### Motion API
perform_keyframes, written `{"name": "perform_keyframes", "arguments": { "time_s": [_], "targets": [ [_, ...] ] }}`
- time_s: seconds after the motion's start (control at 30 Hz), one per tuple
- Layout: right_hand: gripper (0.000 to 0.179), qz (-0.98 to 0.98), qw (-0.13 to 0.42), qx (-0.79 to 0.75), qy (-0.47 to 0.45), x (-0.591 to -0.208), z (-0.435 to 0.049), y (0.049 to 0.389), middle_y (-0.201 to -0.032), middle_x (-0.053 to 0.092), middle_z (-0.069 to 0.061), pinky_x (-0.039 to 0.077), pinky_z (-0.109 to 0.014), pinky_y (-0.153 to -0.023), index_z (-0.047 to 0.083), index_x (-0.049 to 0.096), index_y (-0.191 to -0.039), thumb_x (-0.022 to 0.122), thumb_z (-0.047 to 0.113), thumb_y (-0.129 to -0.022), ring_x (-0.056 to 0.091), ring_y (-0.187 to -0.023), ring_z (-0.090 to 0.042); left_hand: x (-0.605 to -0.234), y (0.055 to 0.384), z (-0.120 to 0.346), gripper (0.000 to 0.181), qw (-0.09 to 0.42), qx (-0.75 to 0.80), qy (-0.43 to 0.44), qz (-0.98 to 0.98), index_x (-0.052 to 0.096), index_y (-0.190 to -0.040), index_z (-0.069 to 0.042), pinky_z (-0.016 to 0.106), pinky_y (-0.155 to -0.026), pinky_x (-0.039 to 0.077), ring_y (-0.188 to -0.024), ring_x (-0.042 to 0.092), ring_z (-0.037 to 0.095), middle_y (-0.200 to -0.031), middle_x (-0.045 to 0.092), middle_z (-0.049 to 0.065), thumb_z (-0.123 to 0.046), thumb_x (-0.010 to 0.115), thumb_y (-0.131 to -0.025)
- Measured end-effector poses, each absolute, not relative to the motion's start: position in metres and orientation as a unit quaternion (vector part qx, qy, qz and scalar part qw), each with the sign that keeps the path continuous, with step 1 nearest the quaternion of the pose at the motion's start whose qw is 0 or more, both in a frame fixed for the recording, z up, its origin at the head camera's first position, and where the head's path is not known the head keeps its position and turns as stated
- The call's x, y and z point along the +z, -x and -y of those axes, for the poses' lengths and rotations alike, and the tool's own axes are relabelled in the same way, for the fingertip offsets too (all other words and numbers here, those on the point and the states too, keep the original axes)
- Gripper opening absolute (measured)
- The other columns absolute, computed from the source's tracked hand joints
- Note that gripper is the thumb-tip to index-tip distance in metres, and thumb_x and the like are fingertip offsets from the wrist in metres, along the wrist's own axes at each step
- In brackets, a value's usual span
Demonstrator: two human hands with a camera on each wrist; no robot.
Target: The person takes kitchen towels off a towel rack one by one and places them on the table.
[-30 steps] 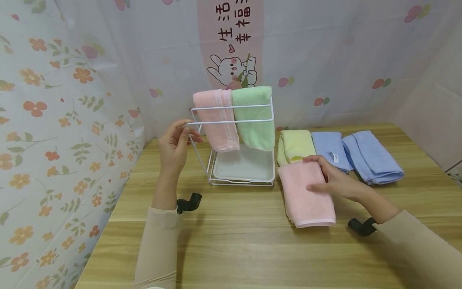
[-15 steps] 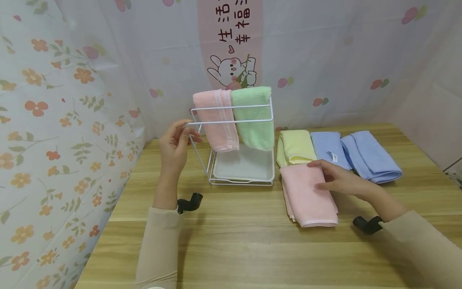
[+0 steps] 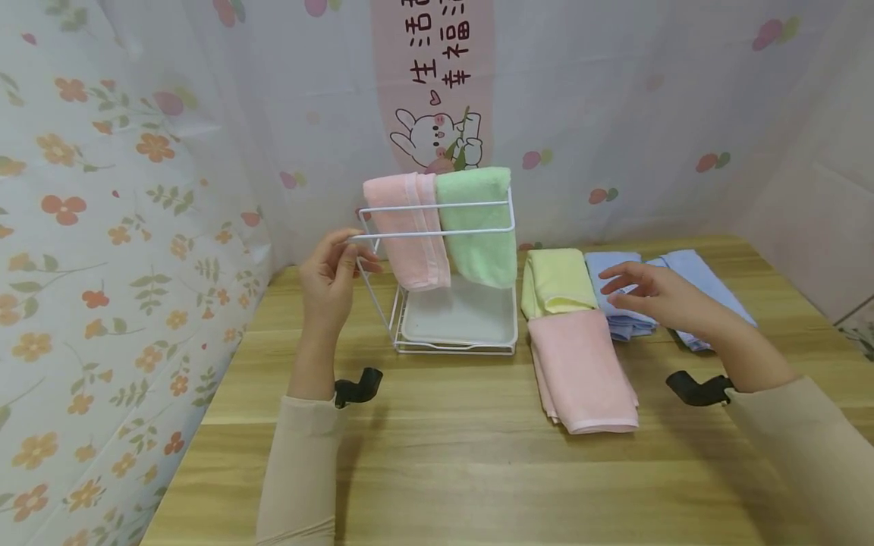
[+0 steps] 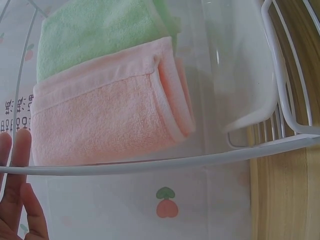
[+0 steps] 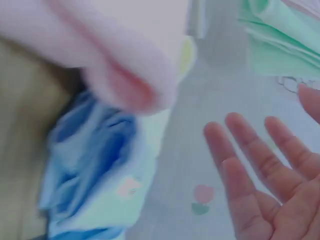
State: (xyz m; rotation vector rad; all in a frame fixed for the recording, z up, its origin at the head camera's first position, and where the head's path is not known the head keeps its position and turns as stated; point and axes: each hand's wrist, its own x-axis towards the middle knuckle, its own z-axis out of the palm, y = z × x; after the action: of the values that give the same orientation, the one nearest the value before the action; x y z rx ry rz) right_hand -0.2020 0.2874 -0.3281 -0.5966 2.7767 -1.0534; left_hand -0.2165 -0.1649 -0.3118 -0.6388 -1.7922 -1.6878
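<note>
My left hand (image 3: 332, 273) holds the upper left corner of a white wire rack (image 3: 478, 230). A folded pink towel (image 3: 404, 258) and a folded green towel (image 3: 478, 262) hang side by side over the rack's top. Above the blue towels at the right, my right hand (image 3: 672, 303) hovers with fingers spread and nothing held; its spread fingers (image 5: 260, 160) show in the right wrist view. A second pink towel (image 3: 580, 371) lies folded on the table, touching a yellow towel (image 3: 560, 280). Partly hidden by the right hand are two blue towels (image 3: 631, 324).
In the rack's base sits a white tray (image 3: 460, 322). The wooden table (image 3: 444, 455) meets a patterned curtain (image 3: 580, 98) behind and a flowered one (image 3: 89, 250) at the left. Black wrist mounts (image 3: 358, 388) stick out by both sleeves.
My right hand has let go of the pink towel on the table and risen up and away above the blue towels. The left hand stays on the rack.
</note>
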Motion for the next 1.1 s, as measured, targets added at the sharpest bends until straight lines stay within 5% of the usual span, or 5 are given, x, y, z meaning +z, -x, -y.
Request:
{"name": "perform_keyframes", "arguments": {
  "time_s": [0.3,0.6,0.73,0.93,1.1],
  "targets": [
    [0.044,-0.845,0.029,-0.505,0.173,-0.304,-0.248,0.224,-0.122,0.065,0.014,0.05,-0.013,-0.088,0.015,0.045,-0.146,0.054,0.026,-0.104,0.065,-0.105,-0.004,-0.313,0.218,0.165,0.02,0.302,-0.637,0.251,0.663,0.055,-0.114,0.017,0.022,-0.058,0.059,-0.059,0.068,0.004,-0.077,0.07,-0.014,0.001,0.049,-0.102],
    [0.049,-0.741,0.021,-0.648,0.176,-0.287,-0.204,0.249,-0.122,0.066,0.004,0.051,-0.015,-0.094,0.018,0.043,-0.146,0.058,0.03,-0.101,0.068,-0.105,-0.013,-0.315,0.22,0.165,0.021,0.315,-0.633,0.25,0.661,0.056,-0.113,0.016,0.021,-0.057,0.059,-0.058,0.068,0.005,-0.077,0.07,-0.011,0.0,0.05,-0.102],
    [0.048,-0.707,0.018,-0.684,0.178,-0.281,-0.188,0.255,-0.123,0.066,0.002,0.047,-0.028,-0.104,0.018,0.043,-0.145,0.059,0.03,-0.101,0.067,-0.107,-0.015,-0.315,0.22,0.165,0.02,0.318,-0.628,0.251,0.665,0.057,-0.113,0.015,0.022,-0.057,0.059,-0.057,0.068,0.008,-0.076,0.071,-0.007,0.0,0.05,-0.102],
    [0.043,-0.647,-0.009,-0.734,0.207,-0.274,-0.171,0.262,-0.123,0.065,0.0,0.051,-0.024,-0.097,0.015,0.048,-0.142,0.059,0.024,-0.101,0.066,-0.108,-0.016,-0.316,0.22,0.166,0.021,0.315,-0.629,0.25,0.665,0.057,-0.113,0.015,0.027,-0.057,0.06,-0.057,0.068,0.013,-0.075,0.069,0.014,-0.002,0.051,-0.102],
    [0.043,-0.643,0.0,-0.738,0.205,-0.27,-0.165,0.265,-0.124,0.062,-0.001,0.051,-0.024,-0.095,0.014,0.048,-0.142,0.058,0.025,-0.101,0.063,-0.109,-0.015,-0.316,0.22,0.165,0.021,0.314,-0.633,0.256,0.66,0.056,-0.113,0.016,0.031,-0.056,0.06,-0.057,0.068,0.015,-0.075,0.069,0.011,-0.001,0.051,-0.101]
  ]
}}
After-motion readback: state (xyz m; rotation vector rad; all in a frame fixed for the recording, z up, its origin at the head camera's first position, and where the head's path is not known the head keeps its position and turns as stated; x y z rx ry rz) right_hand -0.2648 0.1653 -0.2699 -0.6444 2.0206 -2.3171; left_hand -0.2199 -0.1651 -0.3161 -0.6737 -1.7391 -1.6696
